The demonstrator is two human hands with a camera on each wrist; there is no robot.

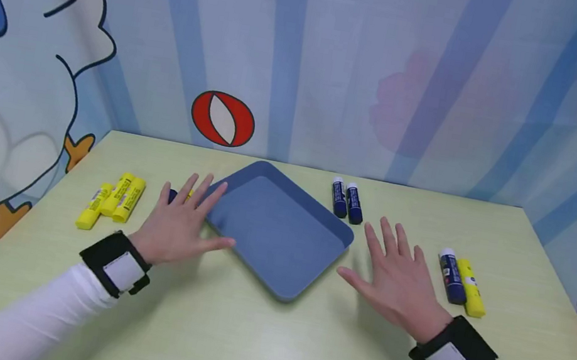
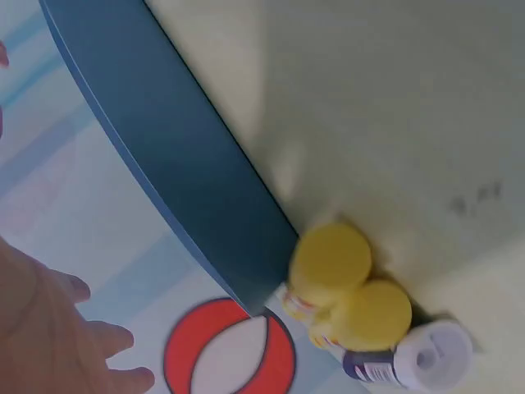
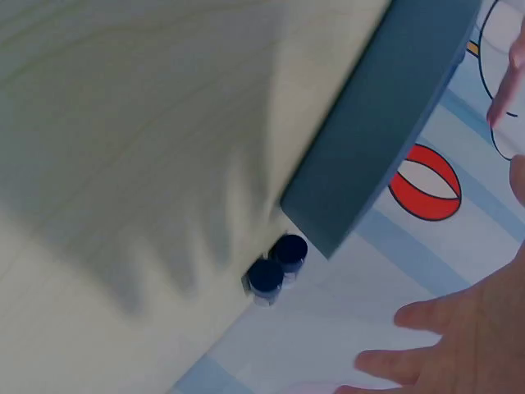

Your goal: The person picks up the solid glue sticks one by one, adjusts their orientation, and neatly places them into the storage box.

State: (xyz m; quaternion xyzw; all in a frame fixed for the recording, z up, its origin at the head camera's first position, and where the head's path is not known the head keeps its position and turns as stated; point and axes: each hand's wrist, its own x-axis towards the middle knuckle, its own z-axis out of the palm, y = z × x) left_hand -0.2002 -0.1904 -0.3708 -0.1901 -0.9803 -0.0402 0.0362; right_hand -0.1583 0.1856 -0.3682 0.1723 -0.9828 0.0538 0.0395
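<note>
A blue-grey rectangular tray (image 1: 279,236) lies slantwise on the table between the two hands. My left hand (image 1: 178,235) is spread above the table by the tray's left side, its fingers straight and holding nothing. Behind those fingers, mostly hidden in the head view, are two yellow glue sticks (image 2: 332,267) and a dark blue one (image 2: 381,367), side by side near the tray. On the other side, my right hand (image 1: 400,281) is likewise spread and holds nothing. Nearest to it are a dark blue glue stick (image 1: 452,276) and a yellow glue stick (image 1: 471,288), lying together.
Three yellow glue sticks (image 1: 116,197) lie grouped at the table's left. Two dark blue glue sticks (image 1: 347,200) lie near the back edge, just right of the tray. Behind the pale wooden table (image 1: 259,353) hangs a striped cartoon backdrop (image 1: 329,72).
</note>
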